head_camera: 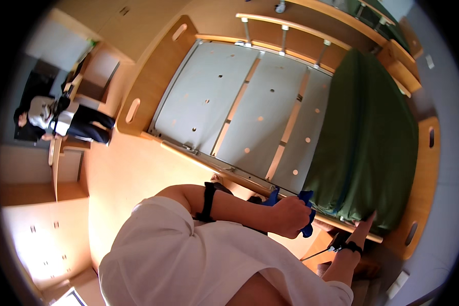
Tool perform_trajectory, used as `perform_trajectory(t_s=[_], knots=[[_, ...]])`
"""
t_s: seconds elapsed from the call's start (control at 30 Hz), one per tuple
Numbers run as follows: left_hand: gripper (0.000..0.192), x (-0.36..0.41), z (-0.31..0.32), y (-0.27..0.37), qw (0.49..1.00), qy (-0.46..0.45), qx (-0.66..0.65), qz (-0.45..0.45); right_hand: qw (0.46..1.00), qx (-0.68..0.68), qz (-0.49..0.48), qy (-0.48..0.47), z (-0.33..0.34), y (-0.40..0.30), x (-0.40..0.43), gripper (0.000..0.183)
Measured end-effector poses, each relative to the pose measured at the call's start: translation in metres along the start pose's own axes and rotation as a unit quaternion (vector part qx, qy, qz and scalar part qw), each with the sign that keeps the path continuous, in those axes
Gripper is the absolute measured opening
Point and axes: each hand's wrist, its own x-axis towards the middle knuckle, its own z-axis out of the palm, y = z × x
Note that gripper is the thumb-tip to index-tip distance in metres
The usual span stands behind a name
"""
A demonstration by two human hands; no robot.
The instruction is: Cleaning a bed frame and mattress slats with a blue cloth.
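My left hand (pixel 290 217) is closed in a fist around a crumpled blue cloth (pixel 307 225), which sticks out on both sides of it. The fist is above the near side of a bed with a grey slatted metal deck (pixel 237 111). To its right, my right hand (pixel 364 223) touches the near edge of a green-covered mattress (pixel 371 145). Some of its fingers are hidden, so its grip is unclear. The mattress looks folded or bunched at the bed's right end, leaving the rest of the deck bare. Both arms wear black straps.
A wooden headboard or footboard (pixel 158 80) stands at the left end, another end board (pixel 424 183) at the right. A side rail (pixel 290 28) is raised along the far side. Another person (pixel 67 118) stands by shelves at left. Wooden cabinets (pixel 48 233) line the lower left.
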Motion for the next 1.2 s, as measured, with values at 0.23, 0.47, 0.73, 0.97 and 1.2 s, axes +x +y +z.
perform_trajectory(t_s=[0.23,0.47,0.73,0.97,1.2], knots=[[0.011,-0.018,0.002,-0.022,0.997,0.059,0.012,-0.038,0.999,-0.049,-0.015,0.008,0.011,-0.002,-0.011,0.056],[0.013,-0.045,-0.011,-0.032,0.999,0.037,0.017,-0.028,0.993,-0.079,-0.085,0.009,0.013,-0.048,-0.052,0.053],[0.012,-0.079,-0.025,-0.029,0.996,0.076,-0.026,0.026,0.991,-0.113,-0.076,0.009,0.022,-0.014,-0.122,0.052],[0.013,-0.117,-0.03,-0.041,0.993,0.093,-0.049,0.044,0.992,-0.06,-0.09,-0.061,0.081,0.056,-0.188,0.041],[0.015,-0.151,-0.032,-0.05,0.994,0.062,-0.081,0.038,0.982,-0.101,-0.113,-0.115,0.13,0.107,-0.235,0.041]])
